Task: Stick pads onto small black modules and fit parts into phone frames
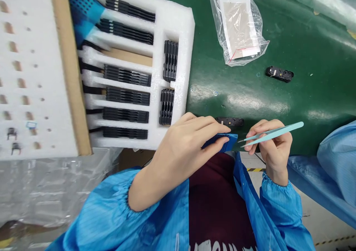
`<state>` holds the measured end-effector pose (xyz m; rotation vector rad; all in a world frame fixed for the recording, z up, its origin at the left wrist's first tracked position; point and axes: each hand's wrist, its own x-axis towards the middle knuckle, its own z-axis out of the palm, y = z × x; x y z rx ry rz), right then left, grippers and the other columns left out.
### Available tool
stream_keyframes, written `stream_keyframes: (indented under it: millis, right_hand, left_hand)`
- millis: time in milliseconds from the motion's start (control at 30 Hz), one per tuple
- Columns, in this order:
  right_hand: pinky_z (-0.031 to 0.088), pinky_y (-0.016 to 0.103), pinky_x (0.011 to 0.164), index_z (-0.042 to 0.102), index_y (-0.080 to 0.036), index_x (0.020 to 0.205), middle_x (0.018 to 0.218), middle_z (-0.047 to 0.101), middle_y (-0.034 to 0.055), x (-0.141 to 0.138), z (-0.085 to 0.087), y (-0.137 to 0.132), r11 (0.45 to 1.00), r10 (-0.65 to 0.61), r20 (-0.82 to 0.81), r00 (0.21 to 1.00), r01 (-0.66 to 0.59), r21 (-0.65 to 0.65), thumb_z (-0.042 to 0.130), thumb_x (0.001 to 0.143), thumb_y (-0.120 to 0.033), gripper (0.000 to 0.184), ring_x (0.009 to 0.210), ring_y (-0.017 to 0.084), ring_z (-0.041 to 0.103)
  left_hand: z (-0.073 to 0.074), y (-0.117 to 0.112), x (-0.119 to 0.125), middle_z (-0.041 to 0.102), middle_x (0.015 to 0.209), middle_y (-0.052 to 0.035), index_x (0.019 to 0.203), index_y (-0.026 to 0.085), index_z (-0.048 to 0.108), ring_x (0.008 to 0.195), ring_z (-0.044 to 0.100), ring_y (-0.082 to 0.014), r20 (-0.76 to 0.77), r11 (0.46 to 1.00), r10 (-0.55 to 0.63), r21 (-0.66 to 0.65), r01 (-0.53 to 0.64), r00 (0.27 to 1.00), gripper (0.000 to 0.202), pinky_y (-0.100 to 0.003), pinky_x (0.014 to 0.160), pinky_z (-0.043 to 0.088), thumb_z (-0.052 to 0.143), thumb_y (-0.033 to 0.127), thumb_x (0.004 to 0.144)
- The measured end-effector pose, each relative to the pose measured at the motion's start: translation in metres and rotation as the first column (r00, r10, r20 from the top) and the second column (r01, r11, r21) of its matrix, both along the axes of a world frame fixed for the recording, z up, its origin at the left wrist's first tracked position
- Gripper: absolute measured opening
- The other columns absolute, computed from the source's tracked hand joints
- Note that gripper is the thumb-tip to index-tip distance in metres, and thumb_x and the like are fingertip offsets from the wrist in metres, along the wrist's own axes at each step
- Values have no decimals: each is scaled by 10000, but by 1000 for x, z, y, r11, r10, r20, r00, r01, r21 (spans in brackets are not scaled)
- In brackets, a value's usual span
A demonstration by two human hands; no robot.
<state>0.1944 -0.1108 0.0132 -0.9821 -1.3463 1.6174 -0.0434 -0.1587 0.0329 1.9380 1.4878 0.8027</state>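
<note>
Left hand (189, 138) pinching a blue piece (228, 144), right hand (271, 141) holding mint tweezers (283, 131), tips slightly parted, black part (230, 121) lying nearby on green table (314, 99).

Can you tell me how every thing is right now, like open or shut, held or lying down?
Left hand: closed, pinching the blue piece
Blue piece: held, partly hidden
Right hand: closed on the tweezers
Tweezers: open, tips apart
Foam tray: holding black parts in slots
Clear bag: lying down, pale sheet inside; can't tell if sealed
Far black piece: lying on the green table
Near black piece: lying on the table too
</note>
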Motion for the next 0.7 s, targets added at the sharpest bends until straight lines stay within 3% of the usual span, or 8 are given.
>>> stream_keyframes:
  millis: [100, 233, 400, 533, 700]
  right_hand:
    - [628, 249, 485, 829, -242, 1116, 810, 735, 12, -1, 0, 0, 999, -5, 46, 999, 3, 45, 740, 1067, -288, 111, 577, 140, 711]
    - [639, 249, 509, 799, -256, 1204, 844, 744, 13, 0, 1, 0, 998, 31, 34, 999, -29, -48, 663, 1101, -239, 171, 673, 159, 737]
    - [671, 291, 559, 798, -246, 1208, 926, 752, 35, 2, 2, -2, 997, 52, 8, 999, -52, -57, 787, 1031, -346, 204, 722, 178, 745]
    - [673, 287, 567, 813, -246, 1150, 848, 776, 22, 1, 3, -3, 1000, 23, 83, 996, -21, -22, 772, 1048, -311, 127, 657, 167, 748]
    - [723, 336, 671, 805, -248, 1228, 880, 819, 24, 0, 1, -5, 999, 30, 106, 994, -33, 27, 814, 1018, -284, 213, 735, 202, 807]
  left_hand:
    - [0, -1, -1, 819, 1026, -10, 1112, 174, 764, 908, 760, -170, -4, 1000, 4, -19, -4, 1000, 67, -332, 816, 476, 718, 169, 1064]
    - [1, 0, 0, 819, 1034, -6, 1101, 182, 762, 890, 754, -171, -19, 1000, -4, -26, 3, 1000, 73, -337, 807, 467, 704, 154, 1067]
    - [2, 1, 1, 813, 1019, -2, 1100, 177, 764, 867, 740, -172, -34, 1000, -9, -21, 8, 999, 73, -351, 798, 462, 700, 157, 1070]
    - [2, 0, 1, 820, 1030, -2, 1107, 177, 771, 875, 743, -168, -27, 1000, 3, -16, -3, 1000, 75, -349, 803, 471, 710, 161, 1068]
    - [0, -2, 1, 827, 1039, -2, 1114, 185, 772, 898, 751, -166, -16, 1000, 19, -16, -19, 1000, 74, -343, 822, 494, 709, 184, 1076]
